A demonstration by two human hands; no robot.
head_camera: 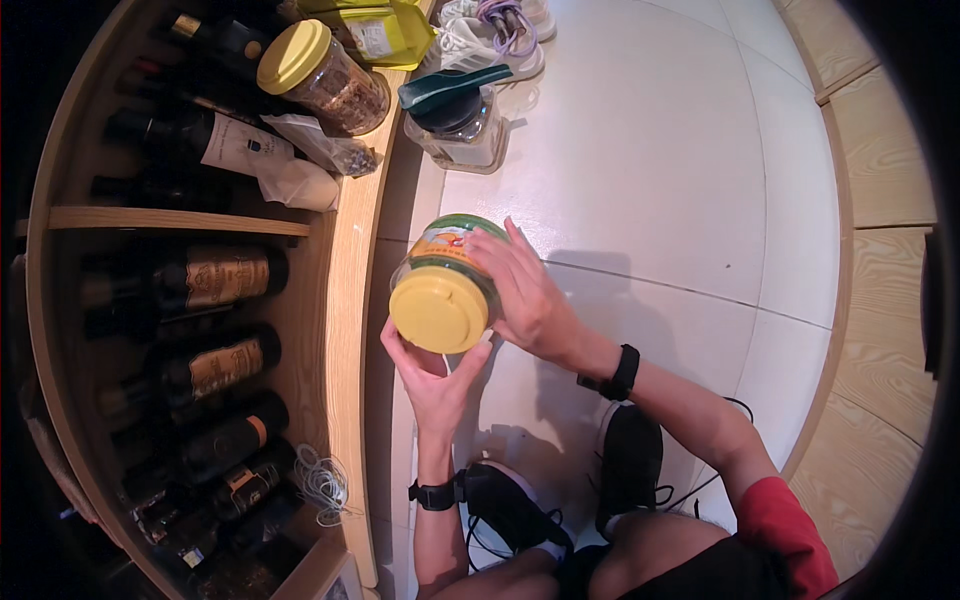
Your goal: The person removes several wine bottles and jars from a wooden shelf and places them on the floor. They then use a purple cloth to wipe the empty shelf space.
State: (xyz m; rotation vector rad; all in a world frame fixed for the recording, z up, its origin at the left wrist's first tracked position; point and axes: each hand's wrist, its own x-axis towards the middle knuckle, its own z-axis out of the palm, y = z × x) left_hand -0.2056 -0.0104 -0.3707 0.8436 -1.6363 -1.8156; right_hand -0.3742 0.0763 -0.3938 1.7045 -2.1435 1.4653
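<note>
A clear jar [457, 255] with a yellow screw lid [439, 310] is held tilted above the tiled floor, its lid towards me. Green contents show through its wall, and a printed label wraps the side. My left hand [435, 382] cups it from below at the lid end, thumb and fingers on either side. Along the jar's right side lies my right hand [525, 289], fingers spread over the label. Each wrist wears a black strap. Both hands grip the same jar; its underside is hidden.
On my left stands a wooden shelf unit [349, 300] with several dark bottles [229, 274], a yellow-lidded jar [330, 79] and a coiled cable [322, 480]. A square jar [469, 135] topped by a dark green scoop [450, 88] stands on the floor, near white sneakers [487, 45]. Wooden panels [889, 300] border the right.
</note>
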